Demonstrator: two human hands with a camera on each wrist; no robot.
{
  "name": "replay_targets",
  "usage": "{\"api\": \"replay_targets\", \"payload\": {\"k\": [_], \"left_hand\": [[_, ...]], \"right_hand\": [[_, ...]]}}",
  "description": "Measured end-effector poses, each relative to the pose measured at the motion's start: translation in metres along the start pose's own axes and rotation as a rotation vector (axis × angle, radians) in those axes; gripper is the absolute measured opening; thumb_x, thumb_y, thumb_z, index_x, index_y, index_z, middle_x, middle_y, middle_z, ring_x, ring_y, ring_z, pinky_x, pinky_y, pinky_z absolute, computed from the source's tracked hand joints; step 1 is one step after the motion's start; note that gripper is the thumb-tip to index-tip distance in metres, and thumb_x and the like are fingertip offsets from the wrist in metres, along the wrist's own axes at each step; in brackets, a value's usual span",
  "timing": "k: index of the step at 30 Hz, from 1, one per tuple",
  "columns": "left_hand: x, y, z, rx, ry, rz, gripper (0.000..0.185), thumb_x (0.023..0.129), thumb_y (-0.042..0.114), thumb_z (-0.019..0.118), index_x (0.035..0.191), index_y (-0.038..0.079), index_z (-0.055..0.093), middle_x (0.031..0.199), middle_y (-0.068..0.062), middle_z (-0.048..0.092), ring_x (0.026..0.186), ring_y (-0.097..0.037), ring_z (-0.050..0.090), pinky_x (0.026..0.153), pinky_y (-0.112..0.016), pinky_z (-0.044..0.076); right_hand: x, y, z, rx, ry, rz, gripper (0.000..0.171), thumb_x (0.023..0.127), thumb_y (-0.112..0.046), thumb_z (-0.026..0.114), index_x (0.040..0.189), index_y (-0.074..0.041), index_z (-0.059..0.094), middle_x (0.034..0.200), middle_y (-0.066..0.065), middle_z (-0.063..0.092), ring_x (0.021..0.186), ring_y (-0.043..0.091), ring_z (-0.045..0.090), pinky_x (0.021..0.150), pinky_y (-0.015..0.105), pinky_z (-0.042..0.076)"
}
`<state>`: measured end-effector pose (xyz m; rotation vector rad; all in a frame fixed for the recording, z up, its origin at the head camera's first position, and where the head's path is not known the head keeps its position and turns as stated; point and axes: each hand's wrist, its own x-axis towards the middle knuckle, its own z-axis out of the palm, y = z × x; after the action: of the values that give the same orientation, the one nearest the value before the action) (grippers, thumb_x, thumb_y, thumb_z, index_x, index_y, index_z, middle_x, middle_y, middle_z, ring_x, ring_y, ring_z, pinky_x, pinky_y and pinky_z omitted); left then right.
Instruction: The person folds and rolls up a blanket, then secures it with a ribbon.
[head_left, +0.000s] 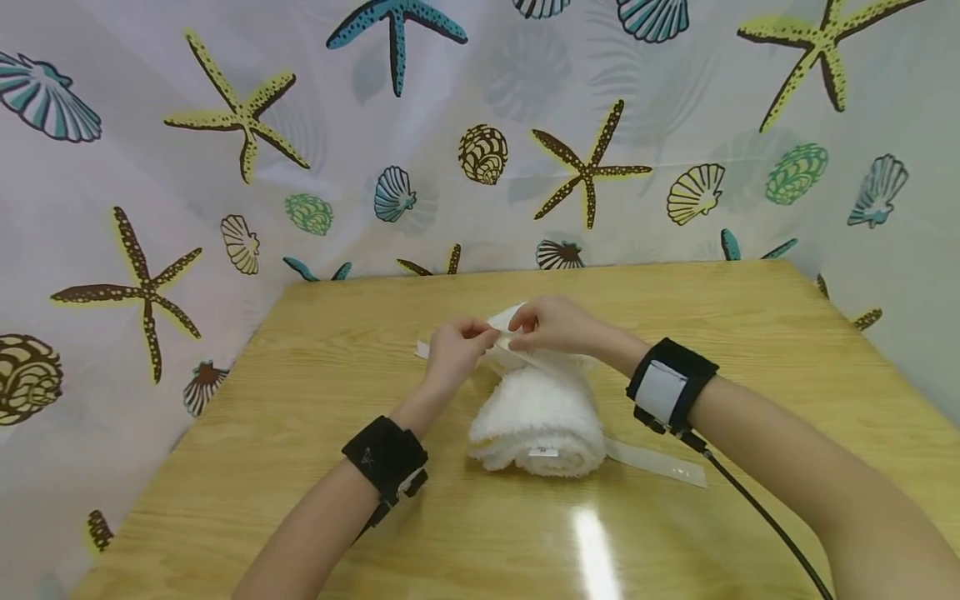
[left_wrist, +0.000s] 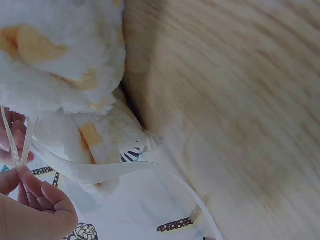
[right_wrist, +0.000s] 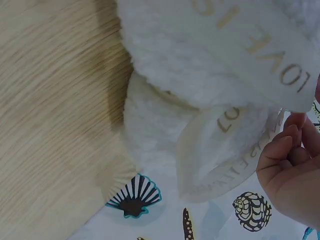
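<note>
1. Right now your left hand and right hand both pinch the white ribbon just above the rolled towel, fingertips nearly touching.
2. Towel lies approx mid-desk, a bit toward the far edge; ribbon runs under it, w/ one tail out to its right.
3. Towel looks soft, fluffy, light, so it'll likely squash and unroll if bumped.
4. Ribbon looks thin, limp and prob slippery; grip it close to the roll w/ fingertips.
</note>
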<state>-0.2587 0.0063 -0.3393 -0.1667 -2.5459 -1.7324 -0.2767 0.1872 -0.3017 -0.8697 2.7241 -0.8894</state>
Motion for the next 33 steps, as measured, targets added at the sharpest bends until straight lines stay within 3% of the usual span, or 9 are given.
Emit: {"api": "replay_targets", "payload": {"k": [7,11,13,16,19,23,25,28,33], "left_hand": [[-0.002,-0.007,-0.004,-0.073,-0.040,0.012,0.016,0.087,0.016,0.065,0.089,0.001,0.069,0.078,-0.005,0.064,0.074,-0.019,0.057,0.068,-0.032,0.048],[0.002,-0.018,-0.014,0.041,-0.049,-0.019,0.019,0.088,0.014,0.062,0.101,0.001,0.066,0.089,-0.008,0.064,0.082,-0.021,0.057,0.067,-0.029,0.045],[0.006,-0.026,-0.020,0.142,-0.119,-0.048,0.027,0.086,0.012,0.064,0.111,0.001,0.062,0.102,-0.013,0.062,0.092,-0.024,0.057,0.073,-0.033,0.046],[0.014,-0.035,-0.025,0.273,-0.293,-0.071,0.048,0.081,0.013,0.068,0.126,0.001,0.053,0.122,-0.019,0.053,0.110,-0.032,0.051,0.086,-0.042,0.044],[0.018,-0.040,-0.027,0.309,-0.422,-0.067,0.046,0.081,0.016,0.067,0.123,0.001,0.055,0.128,-0.018,0.050,0.116,-0.032,0.046,0.089,-0.042,0.041],[0.019,-0.041,-0.029,0.274,-0.448,-0.040,0.014,0.085,0.012,0.061,0.094,0.001,0.063,0.104,-0.009,0.060,0.093,-0.021,0.050,0.074,-0.032,0.040],[0.017,-0.042,-0.031,0.237,-0.457,-0.044,0.011,0.088,0.010,0.056,0.087,0.000,0.061,0.093,-0.009,0.061,0.086,-0.020,0.052,0.073,-0.031,0.041],[0.013,-0.045,-0.034,0.210,-0.498,-0.071,0.015,0.092,0.014,0.053,0.096,0.000,0.058,0.096,-0.011,0.062,0.094,-0.023,0.057,0.082,-0.036,0.044],[0.007,-0.051,-0.033,0.234,-0.595,-0.073,0.044,0.092,0.026,0.057,0.128,0.002,0.047,0.124,-0.012,0.052,0.117,-0.026,0.047,0.095,-0.041,0.038]], "right_hand": [[0.013,-0.001,0.005,0.097,-0.066,0.071,0.011,0.084,-0.012,0.065,0.088,-0.005,0.072,0.072,-0.001,0.061,0.062,0.012,0.046,0.056,0.025,0.038],[0.013,0.000,0.004,0.118,-0.068,0.100,0.010,0.086,-0.013,0.064,0.085,-0.005,0.070,0.074,-0.001,0.062,0.064,0.013,0.048,0.058,0.025,0.039],[0.014,0.001,0.003,0.129,-0.074,0.109,0.010,0.086,-0.014,0.064,0.085,-0.006,0.070,0.074,0.000,0.062,0.064,0.013,0.048,0.059,0.026,0.040],[0.014,0.001,0.000,0.152,-0.094,0.119,0.010,0.087,-0.014,0.063,0.085,-0.005,0.068,0.074,0.001,0.060,0.063,0.014,0.047,0.057,0.027,0.039],[0.014,-0.001,-0.003,0.160,-0.120,0.122,0.010,0.087,-0.014,0.062,0.085,-0.006,0.067,0.074,0.001,0.059,0.062,0.013,0.046,0.057,0.027,0.039],[0.014,-0.003,-0.006,0.124,-0.145,0.085,0.010,0.087,-0.014,0.061,0.083,-0.007,0.065,0.072,0.000,0.056,0.061,0.013,0.046,0.057,0.027,0.039],[0.014,-0.003,-0.008,0.088,-0.147,0.047,0.010,0.087,-0.014,0.060,0.083,-0.007,0.064,0.071,-0.001,0.055,0.060,0.012,0.046,0.058,0.026,0.039],[0.014,-0.004,-0.012,0.028,-0.141,0.008,0.010,0.087,-0.013,0.059,0.082,-0.007,0.064,0.070,-0.001,0.055,0.060,0.012,0.046,0.058,0.026,0.038],[0.016,-0.006,-0.011,-0.007,-0.130,-0.010,0.010,0.088,-0.012,0.059,0.081,-0.007,0.064,0.070,0.000,0.055,0.060,0.013,0.045,0.057,0.027,0.038]]}}
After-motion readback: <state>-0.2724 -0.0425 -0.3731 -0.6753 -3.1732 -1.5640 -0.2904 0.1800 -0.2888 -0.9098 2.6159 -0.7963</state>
